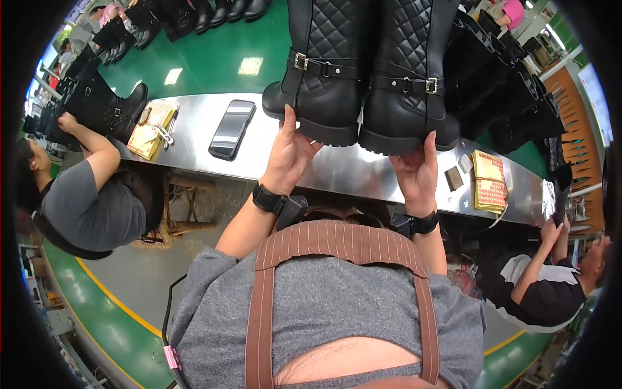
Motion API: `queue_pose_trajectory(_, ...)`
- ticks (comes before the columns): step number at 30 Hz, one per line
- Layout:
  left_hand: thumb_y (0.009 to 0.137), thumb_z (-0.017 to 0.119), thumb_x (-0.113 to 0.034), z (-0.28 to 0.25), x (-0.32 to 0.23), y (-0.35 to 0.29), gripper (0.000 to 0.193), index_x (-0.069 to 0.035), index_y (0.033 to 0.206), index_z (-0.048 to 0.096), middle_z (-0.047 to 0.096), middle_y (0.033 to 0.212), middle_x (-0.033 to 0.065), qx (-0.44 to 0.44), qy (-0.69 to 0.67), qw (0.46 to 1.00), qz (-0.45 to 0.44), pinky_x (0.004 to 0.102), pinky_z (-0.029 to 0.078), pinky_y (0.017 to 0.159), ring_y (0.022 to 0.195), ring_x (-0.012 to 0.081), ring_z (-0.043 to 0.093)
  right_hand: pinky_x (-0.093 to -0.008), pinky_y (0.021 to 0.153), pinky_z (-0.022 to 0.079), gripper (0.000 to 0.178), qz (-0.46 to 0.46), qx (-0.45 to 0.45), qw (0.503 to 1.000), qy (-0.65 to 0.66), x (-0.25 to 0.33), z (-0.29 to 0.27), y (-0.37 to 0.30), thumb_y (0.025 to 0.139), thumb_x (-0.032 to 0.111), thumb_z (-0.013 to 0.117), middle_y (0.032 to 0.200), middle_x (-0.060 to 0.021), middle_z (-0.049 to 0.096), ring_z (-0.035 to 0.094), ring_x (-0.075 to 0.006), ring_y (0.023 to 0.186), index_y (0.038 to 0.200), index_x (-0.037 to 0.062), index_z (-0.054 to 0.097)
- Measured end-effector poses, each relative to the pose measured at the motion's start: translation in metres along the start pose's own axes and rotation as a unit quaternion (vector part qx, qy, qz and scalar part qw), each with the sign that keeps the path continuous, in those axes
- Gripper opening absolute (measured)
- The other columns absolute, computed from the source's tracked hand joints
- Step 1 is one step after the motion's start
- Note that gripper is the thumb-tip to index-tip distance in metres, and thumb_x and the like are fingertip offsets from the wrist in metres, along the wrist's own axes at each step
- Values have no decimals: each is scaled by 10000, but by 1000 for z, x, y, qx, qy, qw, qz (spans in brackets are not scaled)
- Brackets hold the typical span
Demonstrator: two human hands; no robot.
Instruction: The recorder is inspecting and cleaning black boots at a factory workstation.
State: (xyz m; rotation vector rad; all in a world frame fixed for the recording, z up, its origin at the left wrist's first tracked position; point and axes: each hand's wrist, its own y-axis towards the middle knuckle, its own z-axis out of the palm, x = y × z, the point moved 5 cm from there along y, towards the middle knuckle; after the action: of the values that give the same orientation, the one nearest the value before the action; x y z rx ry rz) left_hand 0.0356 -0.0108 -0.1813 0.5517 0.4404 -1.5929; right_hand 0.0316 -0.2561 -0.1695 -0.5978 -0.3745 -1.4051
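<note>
Two tall black boots stand upright side by side in my hands, with quilted shafts and buckled straps at the ankles. The left boot (327,94) has its toe turned left; the right boot (405,97) points its toe right. My left hand (291,155) is closed on the left boot by its sole, thumb up along the side. Likewise my right hand (416,170) grips the right boot low at the sole, its fingers partly hidden under it. Both soles appear held at or just above the metal bench (324,172); I cannot tell whether they touch it.
A black phone (232,129) lies on the bench to the left, near a yellow patterned pad (154,129). Another yellow pad (489,181) and a small dark block (453,179) lie right. Rows of black boots (505,84) stand beyond. Co-workers sit on both sides, handling boots.
</note>
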Motion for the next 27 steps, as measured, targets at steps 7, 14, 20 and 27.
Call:
queue_pose_trajectory(7, 1014, 501, -488, -1, 2, 1, 605, -193, 1505, 305, 457, 1502, 44, -7, -12, 1000, 8, 486, 406, 1089, 1367, 258, 457, -447, 1108, 414, 556, -13, 44, 999, -2, -4, -1, -1, 1006, 457, 536, 1416, -88, 562, 533, -274, 1295, 1427, 96, 486)
queue_pose_trajectory(14, 993, 535, -510, -1, 0, 4, 612, -214, 1479, 307, 471, 1473, 33, -14, 19, 1000, -1, 487, 435, 1033, 1324, 244, 495, -441, 1087, 414, 551, -14, 22, 999, -28, -4, -5, 0, 1013, 468, 522, 1402, -84, 568, 537, -263, 1280, 1413, 91, 489)
queue_pose_trajectory(20, 990, 544, -501, -3, 2, 4, 595, -223, 1465, 319, 483, 1460, 37, -29, 15, 999, 11, 495, 415, 1048, 1320, 240, 496, -437, 1103, 396, 559, -39, 66, 996, -35, -1, -5, 1, 1014, 467, 520, 1416, -84, 553, 521, -261, 1292, 1421, 88, 476)
queue_pose_trajectory(27, 1033, 355, -557, 4, 22, 1, 676, -80, 1513, 363, 459, 1503, 130, 151, -140, 967, -153, 454, 353, 1163, 1362, 285, 471, -459, 1159, 306, 695, 46, 289, 955, -48, -19, -15, 8, 1011, 471, 527, 1495, -96, 456, 403, -284, 1397, 1531, 60, 317)
